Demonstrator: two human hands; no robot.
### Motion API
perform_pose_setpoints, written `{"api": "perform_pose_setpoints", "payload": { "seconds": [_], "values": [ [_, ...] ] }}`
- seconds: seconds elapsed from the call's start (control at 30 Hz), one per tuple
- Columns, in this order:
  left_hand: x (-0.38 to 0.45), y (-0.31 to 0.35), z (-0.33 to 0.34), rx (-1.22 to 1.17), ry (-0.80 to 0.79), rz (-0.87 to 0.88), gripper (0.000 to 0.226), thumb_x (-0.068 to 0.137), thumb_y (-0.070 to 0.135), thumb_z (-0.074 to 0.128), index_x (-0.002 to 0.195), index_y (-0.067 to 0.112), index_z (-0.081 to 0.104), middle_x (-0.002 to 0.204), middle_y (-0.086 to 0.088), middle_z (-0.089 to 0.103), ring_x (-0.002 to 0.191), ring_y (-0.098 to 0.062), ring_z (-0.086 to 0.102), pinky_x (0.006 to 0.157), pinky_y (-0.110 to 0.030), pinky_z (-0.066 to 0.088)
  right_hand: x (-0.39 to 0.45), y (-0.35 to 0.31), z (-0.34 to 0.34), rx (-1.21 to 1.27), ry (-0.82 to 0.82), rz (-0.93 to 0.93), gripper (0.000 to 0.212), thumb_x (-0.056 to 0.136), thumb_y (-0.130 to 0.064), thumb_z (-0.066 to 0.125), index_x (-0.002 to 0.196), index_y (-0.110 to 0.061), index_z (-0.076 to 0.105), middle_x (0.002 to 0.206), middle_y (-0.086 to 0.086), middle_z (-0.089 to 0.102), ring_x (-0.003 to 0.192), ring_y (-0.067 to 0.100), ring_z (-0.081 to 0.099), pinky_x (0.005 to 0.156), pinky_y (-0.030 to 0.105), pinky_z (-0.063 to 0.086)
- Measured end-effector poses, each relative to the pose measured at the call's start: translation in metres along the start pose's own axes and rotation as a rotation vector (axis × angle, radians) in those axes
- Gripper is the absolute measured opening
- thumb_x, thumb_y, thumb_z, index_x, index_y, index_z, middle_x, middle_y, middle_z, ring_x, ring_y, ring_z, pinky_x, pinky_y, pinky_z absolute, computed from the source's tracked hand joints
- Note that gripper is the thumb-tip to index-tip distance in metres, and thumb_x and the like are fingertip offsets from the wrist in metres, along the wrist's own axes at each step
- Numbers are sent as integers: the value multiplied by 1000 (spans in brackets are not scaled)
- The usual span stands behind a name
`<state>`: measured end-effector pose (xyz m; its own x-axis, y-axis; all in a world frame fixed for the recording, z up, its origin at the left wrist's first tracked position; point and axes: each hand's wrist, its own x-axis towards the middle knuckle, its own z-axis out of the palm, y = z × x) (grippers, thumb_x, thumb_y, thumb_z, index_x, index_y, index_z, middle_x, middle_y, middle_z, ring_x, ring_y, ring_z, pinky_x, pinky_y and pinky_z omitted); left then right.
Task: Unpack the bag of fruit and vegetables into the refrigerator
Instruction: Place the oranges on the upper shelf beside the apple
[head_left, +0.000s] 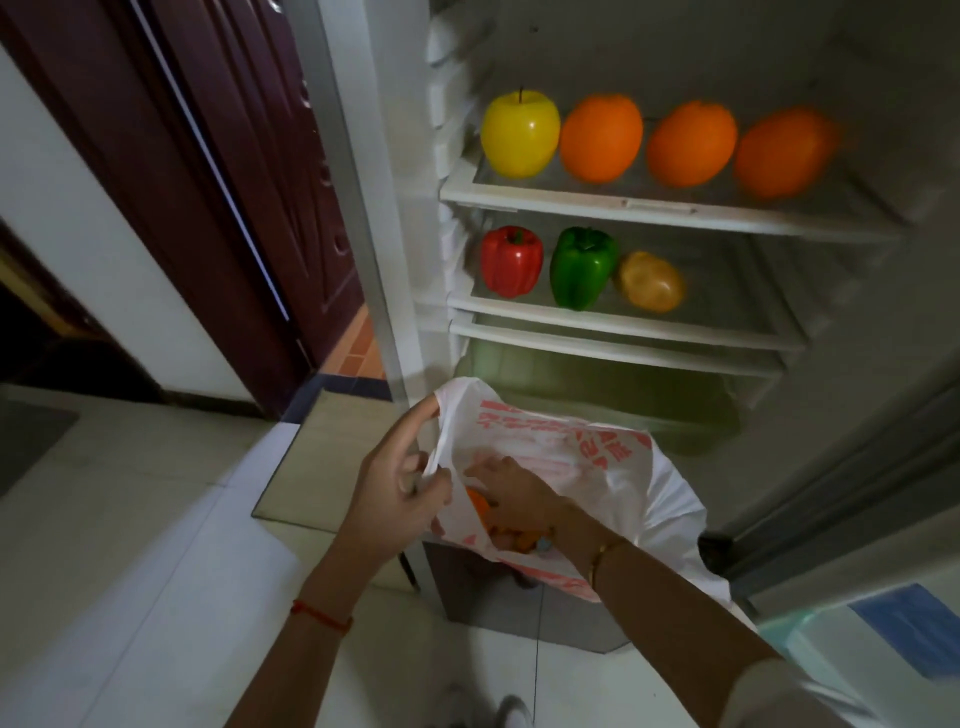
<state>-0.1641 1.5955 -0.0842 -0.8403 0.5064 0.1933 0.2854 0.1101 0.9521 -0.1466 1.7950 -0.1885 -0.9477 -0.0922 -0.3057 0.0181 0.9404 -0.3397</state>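
1. Your left hand (400, 488) pinches the rim of the bag (597, 467) between thumb and fingers and holds the mouth open. Keep that pinch high and pulled toward 9 o'clock so the opening stays wide.

2. Your right hand (511, 486) is down inside the bag, fingers spread over the produce there. Whether it has closed on anything I cannot tell, since the plastic and the hand's own back hide the fingertips.

3. Take one piece at a time. The orange item (478, 505) shows at the 7 o'clock side of your right hand, touching it, just inside the rim that your left hand holds. Wrap your fingers fully round it before lifting; smooth, round produce will likely slip from a shallow grip.

4. Lift straight up out of the mouth so the thin plastic does not snag or drag along.

5. The fridge (571, 202) stands open at 12 o'clock from the bag. On the upper shelf sit the apple (519, 134) and three oranges (601, 137) in a row. On the shelf below sit the red pepper (511, 261), the green pepper (583, 266) and a potato (653, 280).

6. The lower shelf has bare room at 3 o'clock of the potato, probably the easiest landing spot. The upper row looks nearly full.

7. The bag hangs low, in front of the drawer (597, 395), so each piece must travel up and forward. Mind the shelf lips.
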Motion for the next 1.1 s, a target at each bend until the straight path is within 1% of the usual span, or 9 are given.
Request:
{"api": "perform_pose_setpoints", "payload": {
  "seconds": [0.13,0.2,0.3,0.43,0.57,0.7,0.83,0.97,1.1],
  "values": [
    [-1,-6,-2,23,20,-5,74,84,-6,61,142,38,48,89,-3,69,67,-24,72,47,-25,57,14,-4,20,-181,-64,-34,83,78,-21,77,148,-23,31,152,7,33,141,30,31,117,47,31],
    [0,-7,-3,12,21,1,72,84,-5,61,141,38,49,85,-10,67,65,-25,71,46,-25,57,18,-4,26,-226,-43,-50,75,82,-22,74,145,-22,34,146,7,39,135,30,38,113,47,36],
    [1,-8,-3,-8,11,-16,73,84,-8,59,142,35,48,91,-6,68,66,-28,71,43,-28,57,24,-3,33,-258,-12,-66,60,87,-21,67,141,-17,40,140,9,44,129,31,44,108,46,41],
    [2,-6,-3,-25,-4,-40,72,85,-7,60,143,33,47,96,4,70,70,-24,74,42,-31,57,27,6,42,-207,1,-51,61,86,-23,68,140,-15,40,141,8,46,129,29,44,109,43,40],
    [5,-2,-3,-15,-26,-26,71,87,-7,63,147,26,44,120,2,67,78,-20,75,46,-27,58,27,10,43,-14,83,23,61,87,-30,68,139,-17,39,141,5,45,132,24,44,114,36,35],
    [11,2,0,-20,-31,-23,71,87,-7,64,147,26,45,135,7,60,96,-14,74,55,-25,59,12,14,14,356,163,48,86,68,-45,82,139,-31,37,139,-1,38,124,18,44,109,35,40],
    [21,4,2,-27,-78,-13,73,87,-6,65,148,29,43,136,9,59,99,-16,71,58,-36,62,-21,18,-27,635,322,6,75,66,-43,86,128,-48,45,134,-13,43,121,11,48,101,30,46],
    [31,9,8,-46,-145,-36,77,87,-5,64,147,37,41,136,5,58,95,-21,72,58,-37,62,-50,16,-69,782,506,12,66,72,-32,84,126,-41,47,128,-16,51,118,7,53,91,25,51],
    [46,19,20,-63,-190,1,77,87,-7,59,145,40,43,135,11,59,102,-17,70,67,-24,59,-76,15,-112,917,655,12,64,72,-31,79,126,-34,45,126,-11,50,115,13,55,89,28,53]
  ]
}}
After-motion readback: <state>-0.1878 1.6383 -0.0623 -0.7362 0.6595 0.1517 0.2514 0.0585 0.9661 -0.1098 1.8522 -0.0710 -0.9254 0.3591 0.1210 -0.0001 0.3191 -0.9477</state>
